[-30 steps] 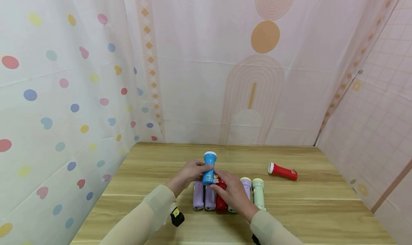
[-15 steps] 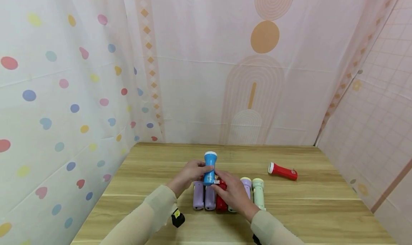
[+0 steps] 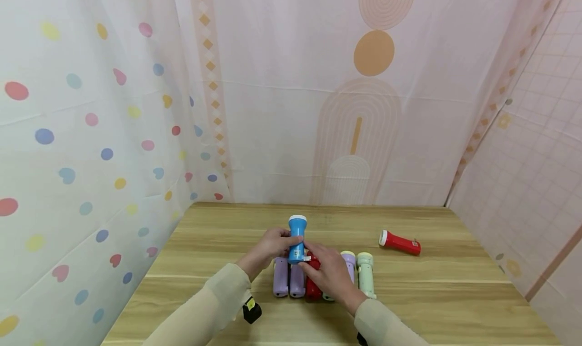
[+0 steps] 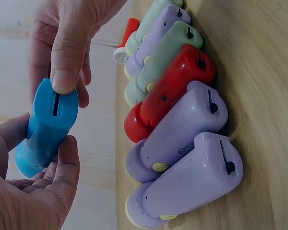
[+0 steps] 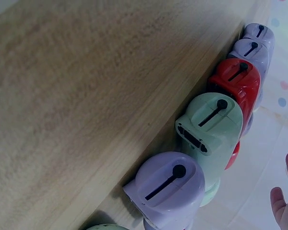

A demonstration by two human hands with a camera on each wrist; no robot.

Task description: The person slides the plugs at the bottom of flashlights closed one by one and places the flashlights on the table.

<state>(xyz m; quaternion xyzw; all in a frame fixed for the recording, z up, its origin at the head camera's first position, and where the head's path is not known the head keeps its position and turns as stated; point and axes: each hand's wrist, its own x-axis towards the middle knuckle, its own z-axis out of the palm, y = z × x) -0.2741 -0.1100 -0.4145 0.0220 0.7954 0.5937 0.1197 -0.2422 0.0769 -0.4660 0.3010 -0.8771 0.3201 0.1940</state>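
Observation:
Raised above the table, a blue flashlight (image 3: pixel 297 228) with a white lens rim points away from me. My left hand (image 3: pixel 271 246) grips its barrel, thumb across the top. At its tail end, my right hand (image 3: pixel 334 271) pinches the side, where a small white tab (image 3: pixel 306 258) sticks out. The left wrist view shows the right thumb (image 4: pixel 65 79) pressed beside a dark slot in the blue end cap. Under the hands lies a row of flashlights: two purple ones (image 3: pixel 280 280), a red one (image 3: pixel 312 289), then green and purple ones partly hidden by my right hand.
The row ends at the right with a pale green flashlight (image 3: pixel 366 275). Another red flashlight (image 3: pixel 400 243) lies apart, farther right on the wooden table (image 3: pixel 454 285). Patterned curtains (image 3: pixel 273 134) stand behind and at both sides. A black wrist device (image 3: pixel 251 310) hangs under the left sleeve.
The blue flashlight has turned slightly in my hands, its white tab now pointing out more to the right. Both hands keep nearly the same place, and the other flashlights lie as before.

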